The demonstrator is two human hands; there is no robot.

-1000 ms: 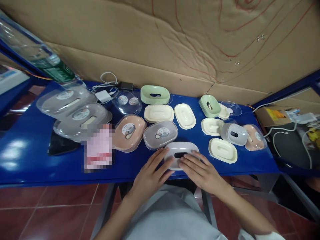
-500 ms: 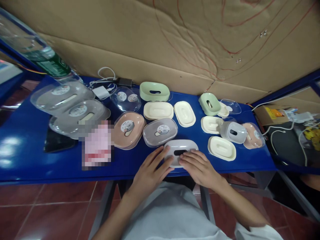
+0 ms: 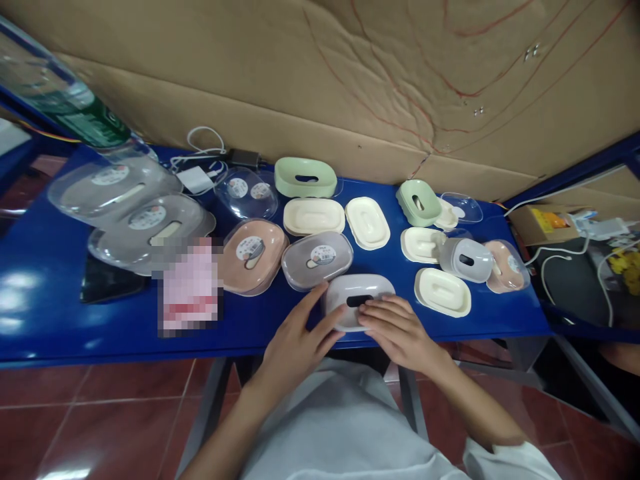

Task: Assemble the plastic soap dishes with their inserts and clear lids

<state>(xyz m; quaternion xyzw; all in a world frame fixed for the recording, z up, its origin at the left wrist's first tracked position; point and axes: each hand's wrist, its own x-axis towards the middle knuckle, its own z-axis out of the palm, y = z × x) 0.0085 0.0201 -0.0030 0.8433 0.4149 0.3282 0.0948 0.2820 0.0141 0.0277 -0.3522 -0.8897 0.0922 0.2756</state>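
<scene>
A white oval soap-dish part (image 3: 357,299) with a dark slot lies near the front edge of the blue table (image 3: 60,313). My left hand (image 3: 295,343) rests against its left side with fingers stretched out. My right hand (image 3: 397,333) lies flat on its right side, fingers extended over the top. Just behind it sits a grey soap box with a clear lid (image 3: 317,259), and a pink lidded one (image 3: 250,255) is beside that.
Cream trays (image 3: 313,216), (image 3: 443,291), green slotted parts (image 3: 305,176), (image 3: 419,202), a grey part (image 3: 465,259) and clear lids (image 3: 107,190) cover the table. A water bottle (image 3: 65,110), cables and a charger (image 3: 200,179) lie back left. A cardboard wall stands behind.
Both hands stay on the white part; the left fingers have spread slightly toward the grey box. The view has shifted a little.
</scene>
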